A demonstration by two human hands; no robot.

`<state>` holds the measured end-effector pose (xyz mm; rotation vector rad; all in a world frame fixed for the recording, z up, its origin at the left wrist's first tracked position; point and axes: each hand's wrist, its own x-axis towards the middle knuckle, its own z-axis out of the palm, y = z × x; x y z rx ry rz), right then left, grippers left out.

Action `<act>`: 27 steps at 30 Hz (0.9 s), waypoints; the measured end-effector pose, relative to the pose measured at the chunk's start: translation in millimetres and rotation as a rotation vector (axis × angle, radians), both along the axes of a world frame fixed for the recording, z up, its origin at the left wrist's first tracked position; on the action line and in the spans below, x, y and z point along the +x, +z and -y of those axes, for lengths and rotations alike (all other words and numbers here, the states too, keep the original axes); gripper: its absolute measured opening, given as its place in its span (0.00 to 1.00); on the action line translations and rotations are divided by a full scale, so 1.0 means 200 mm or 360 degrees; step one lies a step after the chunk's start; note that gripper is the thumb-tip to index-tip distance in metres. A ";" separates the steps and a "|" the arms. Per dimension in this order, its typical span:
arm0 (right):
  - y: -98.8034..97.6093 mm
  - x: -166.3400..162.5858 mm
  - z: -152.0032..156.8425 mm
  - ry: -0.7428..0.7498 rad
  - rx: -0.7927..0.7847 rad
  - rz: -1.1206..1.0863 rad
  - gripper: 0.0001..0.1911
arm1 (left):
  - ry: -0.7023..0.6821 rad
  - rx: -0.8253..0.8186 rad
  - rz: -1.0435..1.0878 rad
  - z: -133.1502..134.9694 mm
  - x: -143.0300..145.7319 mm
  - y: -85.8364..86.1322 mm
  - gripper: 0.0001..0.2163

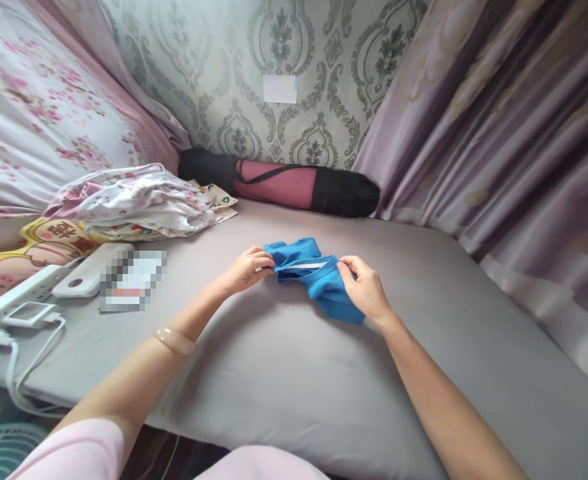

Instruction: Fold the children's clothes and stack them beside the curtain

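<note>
A small blue garment [319, 283] with a white stripe lies bunched on the grey bed sheet [284, 373]. My left hand [247, 269] pinches its left end, fingers closed on the cloth. My right hand [364, 287] pinches the right end of the white stripe, thumb and fingers pressed together on the fabric. The cloth is stretched between both hands, just above the sheet. A pale bangle [174, 340] sits on my left forearm.
A pink and black rolled mat bag [294, 183] lies against the patterned wall. Folded floral bedding [134, 203] and a cartoon pillow [19, 257] lie at left, with a white power bank [91, 270], a power strip [19, 297] and cables. Purple curtains [499, 133] hang at right.
</note>
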<state>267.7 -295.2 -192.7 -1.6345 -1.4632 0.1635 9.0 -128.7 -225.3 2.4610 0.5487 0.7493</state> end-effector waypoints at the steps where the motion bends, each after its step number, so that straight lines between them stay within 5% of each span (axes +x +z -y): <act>1: 0.01 0.01 0.01 0.0003 -0.0007 0.0033 0.15 | 0.0060 -0.0066 0.0079 0.00 0.01 0.01 0.08; 7: 0.16 0.05 0.08 -0.0061 0.0020 0.0378 0.14 | 0.0313 -0.0424 0.0539 0.12 0.06 0.22 0.11; 15: 0.57 -0.04 0.24 -0.0428 0.0224 0.0880 0.15 | 0.0526 0.0102 0.0946 0.33 0.07 0.71 0.08; 21: 0.89 -0.01 0.36 -0.0500 0.0331 0.1314 0.15 | 0.0396 0.0651 0.0525 0.36 -0.09 0.95 0.12; 24: 1.04 -0.01 0.39 -0.0513 0.0399 0.1468 0.16 | 0.0397 0.0690 0.0486 0.35 -0.11 1.03 0.11; 27: 1.15 -0.03 0.40 -0.0620 0.0474 0.1567 0.17 | 0.0538 0.0434 0.0666 0.34 -0.03 1.09 0.09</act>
